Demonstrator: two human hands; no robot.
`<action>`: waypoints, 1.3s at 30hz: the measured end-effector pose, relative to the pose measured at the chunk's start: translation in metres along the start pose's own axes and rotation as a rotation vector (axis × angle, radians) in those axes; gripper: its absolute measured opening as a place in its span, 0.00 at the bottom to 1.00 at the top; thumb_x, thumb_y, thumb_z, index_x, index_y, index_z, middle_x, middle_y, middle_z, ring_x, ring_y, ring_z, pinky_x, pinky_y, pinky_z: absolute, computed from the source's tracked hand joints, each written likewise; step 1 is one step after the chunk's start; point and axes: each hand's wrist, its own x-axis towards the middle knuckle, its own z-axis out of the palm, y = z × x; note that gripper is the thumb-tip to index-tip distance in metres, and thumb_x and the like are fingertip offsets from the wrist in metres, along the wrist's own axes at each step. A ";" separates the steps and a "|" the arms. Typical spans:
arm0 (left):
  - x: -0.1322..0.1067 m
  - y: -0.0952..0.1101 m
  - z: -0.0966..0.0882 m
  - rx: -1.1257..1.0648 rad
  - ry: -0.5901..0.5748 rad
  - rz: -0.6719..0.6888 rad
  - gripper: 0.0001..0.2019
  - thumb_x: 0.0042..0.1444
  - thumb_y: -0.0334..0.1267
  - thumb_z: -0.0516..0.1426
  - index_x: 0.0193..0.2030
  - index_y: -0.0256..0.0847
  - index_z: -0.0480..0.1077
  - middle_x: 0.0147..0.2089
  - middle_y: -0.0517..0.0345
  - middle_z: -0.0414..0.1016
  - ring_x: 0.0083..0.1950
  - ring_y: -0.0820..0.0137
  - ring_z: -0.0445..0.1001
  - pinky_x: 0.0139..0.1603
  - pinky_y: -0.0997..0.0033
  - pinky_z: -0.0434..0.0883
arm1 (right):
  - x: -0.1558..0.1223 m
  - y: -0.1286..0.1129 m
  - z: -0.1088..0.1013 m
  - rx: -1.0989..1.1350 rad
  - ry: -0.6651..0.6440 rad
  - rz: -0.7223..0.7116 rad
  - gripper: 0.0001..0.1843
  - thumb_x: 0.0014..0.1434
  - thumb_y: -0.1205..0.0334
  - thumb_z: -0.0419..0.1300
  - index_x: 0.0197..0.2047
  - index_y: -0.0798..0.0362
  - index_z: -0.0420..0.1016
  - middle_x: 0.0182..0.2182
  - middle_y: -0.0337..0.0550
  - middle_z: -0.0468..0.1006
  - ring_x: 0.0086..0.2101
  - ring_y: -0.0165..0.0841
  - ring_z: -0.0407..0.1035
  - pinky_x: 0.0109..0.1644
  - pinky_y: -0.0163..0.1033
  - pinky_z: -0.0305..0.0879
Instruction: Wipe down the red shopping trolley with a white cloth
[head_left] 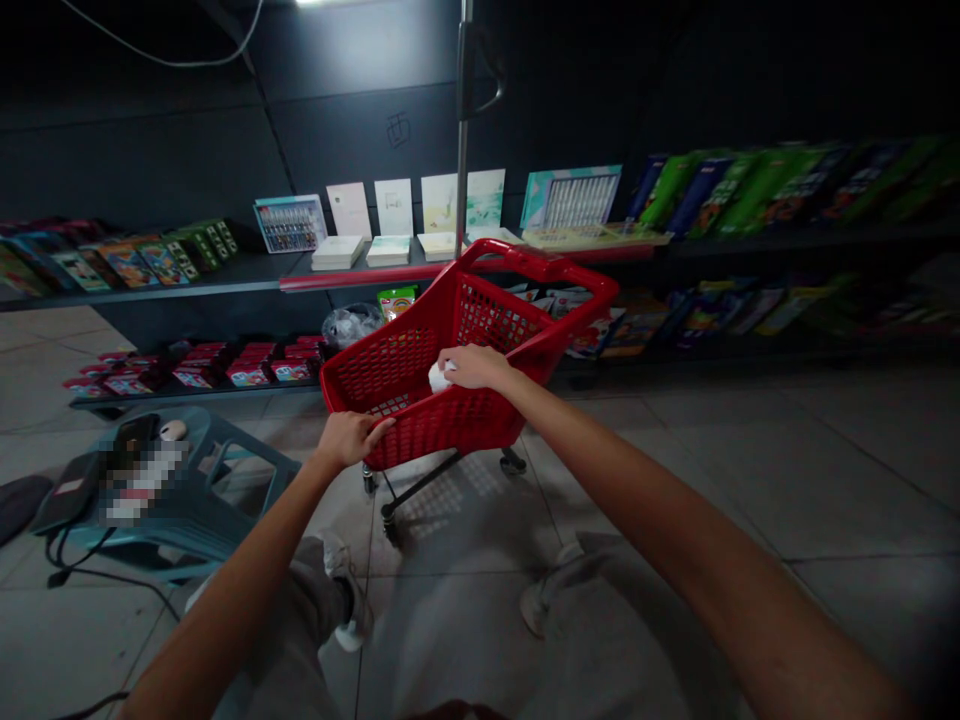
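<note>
A red plastic shopping cart (420, 375) on wheels stands on the tiled floor in front of me. My left hand (351, 436) grips the near rim of its basket, fingers curled over the edge. My right hand (471, 366) reaches inside the basket, closed on a small white cloth or wad (437, 377) pressed against the inner wall. The red handle (540, 266) of the cart points away from me, toward the shelves.
Dark shelves (225, 275) with books, notebooks and boxed goods run along the wall behind the cart. A teal plastic stool (217, 490) with a phone and cables on it lies at lower left. A metal pole (463, 130) rises behind the cart.
</note>
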 end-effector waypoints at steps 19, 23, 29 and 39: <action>0.011 0.015 -0.013 -0.050 -0.028 0.003 0.28 0.75 0.53 0.38 0.44 0.45 0.76 0.42 0.52 0.84 0.43 0.63 0.80 0.36 0.68 0.60 | -0.058 0.067 0.032 0.159 1.086 0.169 0.20 0.65 0.67 0.52 0.59 0.53 0.72 0.54 0.56 0.73 0.60 0.47 0.64 0.68 0.56 0.60; 0.017 0.017 -0.016 -0.048 -0.082 -0.034 0.28 0.75 0.52 0.39 0.43 0.45 0.77 0.40 0.51 0.84 0.43 0.61 0.81 0.39 0.68 0.63 | -0.058 0.064 0.040 0.154 1.077 0.322 0.20 0.65 0.65 0.51 0.59 0.56 0.70 0.54 0.60 0.72 0.61 0.48 0.64 0.69 0.58 0.59; 0.026 0.014 -0.011 -0.066 -0.079 -0.093 0.34 0.75 0.55 0.36 0.43 0.46 0.81 0.40 0.50 0.85 0.43 0.62 0.82 0.42 0.70 0.66 | -0.046 0.051 0.074 0.384 1.106 0.623 0.23 0.61 0.65 0.49 0.60 0.56 0.64 0.54 0.60 0.73 0.55 0.45 0.71 0.61 0.52 0.68; 0.033 0.014 -0.003 -0.069 -0.062 -0.112 0.37 0.74 0.57 0.33 0.42 0.45 0.81 0.40 0.48 0.85 0.44 0.61 0.82 0.42 0.68 0.65 | -0.048 -0.087 0.137 0.640 0.795 0.287 0.15 0.64 0.64 0.53 0.53 0.54 0.70 0.51 0.59 0.76 0.53 0.46 0.69 0.61 0.48 0.68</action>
